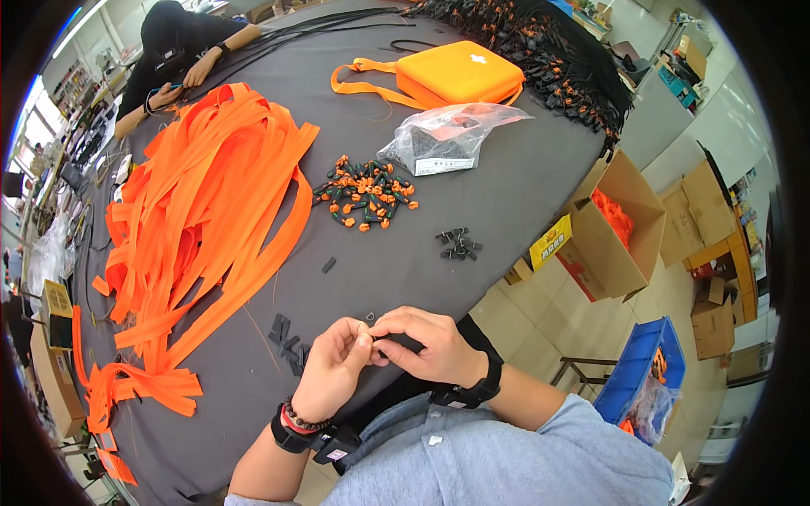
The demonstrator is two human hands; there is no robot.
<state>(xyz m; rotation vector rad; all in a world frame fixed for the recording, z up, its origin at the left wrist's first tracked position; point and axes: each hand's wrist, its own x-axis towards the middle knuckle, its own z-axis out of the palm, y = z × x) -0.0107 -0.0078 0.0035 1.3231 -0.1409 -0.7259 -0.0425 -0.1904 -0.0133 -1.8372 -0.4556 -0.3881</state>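
Note:
Close to the table's near edge, my left hand (336,364) and my right hand (432,347) meet with their fingertips pinched together. A small dark piece shows between the fingers; its kind is mostly hidden. Just beyond the fingertips lies a small metal ring (369,317). Beside my left hand is a loose group of short black plastic pieces (288,341), and a single black piece (329,265) lies farther up. A small pile of black clips with metal bits (458,244) sits beyond my right hand. Black and orange zipper pulls (364,192) are heaped mid-table.
Long orange zipper tape (211,194) covers the table's left side. Farther back are a clear bag of small black parts (434,143), an orange case (460,72) and a heap of black cords (540,59). A co-worker (173,59) sits far left. Cardboard box (620,228) and blue crate (645,371) stand right.

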